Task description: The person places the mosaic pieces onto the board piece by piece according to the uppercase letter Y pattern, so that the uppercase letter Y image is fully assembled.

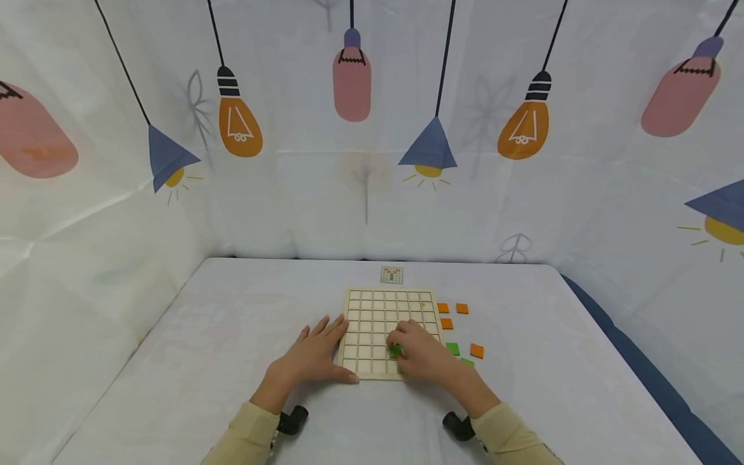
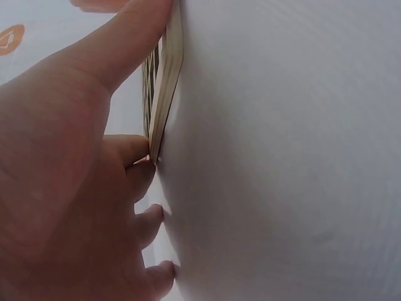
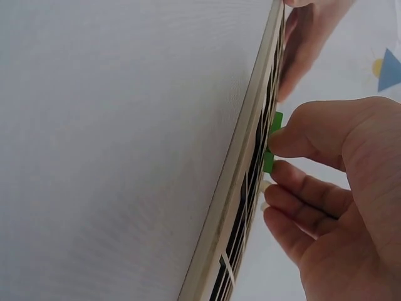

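A pale wooden grid board (image 1: 363,326) lies on the white table, its square cells divided by thin ridges. My left hand (image 1: 314,354) rests at its left side, fingers spread and the thumb along the front left corner; in the left wrist view the thumb (image 2: 135,44) touches the board's edge (image 2: 166,94). Over the lower right part of the grid, my right hand (image 1: 423,352) pinches a green square tile (image 1: 394,351) low at the cells. From the right wrist, green (image 3: 277,120) shows on both sides of the thumb (image 3: 307,128), close against the board.
Right of the board lie several loose orange tiles (image 1: 476,351) and green tiles (image 1: 453,349), partly behind the right forearm. A small card with a coloured grid pattern (image 1: 392,275) lies beyond the board's far edge. A lamp-print white curtain (image 1: 290,194) stands behind the table.
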`<action>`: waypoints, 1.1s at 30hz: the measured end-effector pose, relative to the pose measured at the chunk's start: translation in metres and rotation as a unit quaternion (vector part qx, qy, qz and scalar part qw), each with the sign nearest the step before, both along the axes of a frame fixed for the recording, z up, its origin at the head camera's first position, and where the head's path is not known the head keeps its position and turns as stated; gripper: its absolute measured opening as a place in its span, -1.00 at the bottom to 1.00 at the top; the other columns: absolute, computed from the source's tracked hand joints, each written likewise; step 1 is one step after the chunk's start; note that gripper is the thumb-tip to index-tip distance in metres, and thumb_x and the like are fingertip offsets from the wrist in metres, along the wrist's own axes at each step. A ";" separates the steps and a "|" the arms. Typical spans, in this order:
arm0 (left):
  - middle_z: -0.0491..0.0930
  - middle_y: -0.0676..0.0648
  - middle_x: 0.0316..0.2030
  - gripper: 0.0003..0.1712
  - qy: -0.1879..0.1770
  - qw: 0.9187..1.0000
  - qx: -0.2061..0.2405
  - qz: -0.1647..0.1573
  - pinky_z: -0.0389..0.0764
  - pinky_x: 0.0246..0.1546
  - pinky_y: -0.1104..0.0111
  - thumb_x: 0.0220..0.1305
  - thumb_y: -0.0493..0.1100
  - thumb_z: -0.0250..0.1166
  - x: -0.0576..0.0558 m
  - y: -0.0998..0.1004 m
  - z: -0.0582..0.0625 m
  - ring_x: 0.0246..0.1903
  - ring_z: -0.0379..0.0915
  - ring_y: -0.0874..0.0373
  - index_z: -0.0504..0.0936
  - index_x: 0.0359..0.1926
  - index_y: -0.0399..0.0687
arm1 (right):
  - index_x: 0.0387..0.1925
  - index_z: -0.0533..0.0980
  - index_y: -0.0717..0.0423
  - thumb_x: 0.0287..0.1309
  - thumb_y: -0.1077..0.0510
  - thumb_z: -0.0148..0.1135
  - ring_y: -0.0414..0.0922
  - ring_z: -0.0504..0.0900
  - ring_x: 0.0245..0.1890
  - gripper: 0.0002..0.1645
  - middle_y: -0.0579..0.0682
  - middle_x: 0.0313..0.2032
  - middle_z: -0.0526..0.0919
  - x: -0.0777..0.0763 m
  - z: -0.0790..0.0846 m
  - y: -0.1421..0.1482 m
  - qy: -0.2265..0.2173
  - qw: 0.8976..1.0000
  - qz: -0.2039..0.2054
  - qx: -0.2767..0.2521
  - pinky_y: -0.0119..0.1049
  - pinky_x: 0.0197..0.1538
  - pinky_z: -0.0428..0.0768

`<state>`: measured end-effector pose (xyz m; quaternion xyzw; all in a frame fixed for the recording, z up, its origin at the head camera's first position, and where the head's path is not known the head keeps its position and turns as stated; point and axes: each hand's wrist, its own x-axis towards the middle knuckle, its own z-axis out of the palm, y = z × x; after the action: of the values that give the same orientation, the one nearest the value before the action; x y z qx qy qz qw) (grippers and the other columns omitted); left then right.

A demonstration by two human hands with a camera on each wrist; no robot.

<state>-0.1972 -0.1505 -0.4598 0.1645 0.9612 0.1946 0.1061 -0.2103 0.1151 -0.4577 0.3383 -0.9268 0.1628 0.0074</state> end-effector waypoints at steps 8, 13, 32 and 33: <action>-0.02 0.01 0.58 0.40 -0.001 1.000 0.007 0.000 -0.07 0.49 -0.25 -0.16 0.55 0.42 -0.001 -0.001 -0.003 0.58 -0.21 -0.13 0.04 0.58 0.05 | -0.21 0.62 -0.08 0.05 0.31 0.28 -0.23 0.36 -0.18 -0.72 -0.21 -0.27 0.50 0.002 -0.002 -0.003 0.022 1.000 0.001 0.005 -0.34 -0.11 0.50; -0.02 0.02 0.58 0.39 0.001 1.000 -0.001 -0.001 -0.06 0.50 -0.24 -0.15 0.54 0.41 0.000 0.000 -0.001 0.58 -0.20 -0.13 0.03 0.58 0.06 | -0.23 0.63 -0.09 0.06 0.30 0.28 -0.24 0.36 -0.20 -0.74 -0.21 -0.28 0.50 0.003 -0.002 -0.003 0.035 0.999 0.005 0.002 -0.35 -0.12 0.51; 0.02 0.00 0.57 0.39 0.009 1.000 -0.006 0.000 0.04 0.51 -0.14 -0.16 0.54 0.43 -0.001 0.001 0.001 0.57 -0.15 -0.12 0.07 0.57 0.01 | -0.26 0.65 -0.07 0.10 0.32 0.29 -0.24 0.36 -0.22 -0.77 -0.18 -0.28 0.54 0.002 0.002 -0.002 0.034 0.999 0.014 -0.008 -0.34 -0.14 0.51; 0.02 -0.01 0.57 0.39 0.008 1.000 -0.003 -0.002 0.05 0.51 -0.14 -0.16 0.53 0.43 0.000 0.001 0.001 0.57 -0.16 -0.14 0.08 0.56 0.00 | -0.25 0.65 -0.07 0.11 0.32 0.30 -0.25 0.36 -0.22 -0.77 -0.18 -0.28 0.54 0.001 0.002 -0.002 0.035 0.999 0.015 -0.008 -0.34 -0.13 0.52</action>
<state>-0.1976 -0.1491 -0.4585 0.1674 0.9622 0.1904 0.0991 -0.2089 0.1132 -0.4560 0.3574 -0.9195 0.1584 0.0404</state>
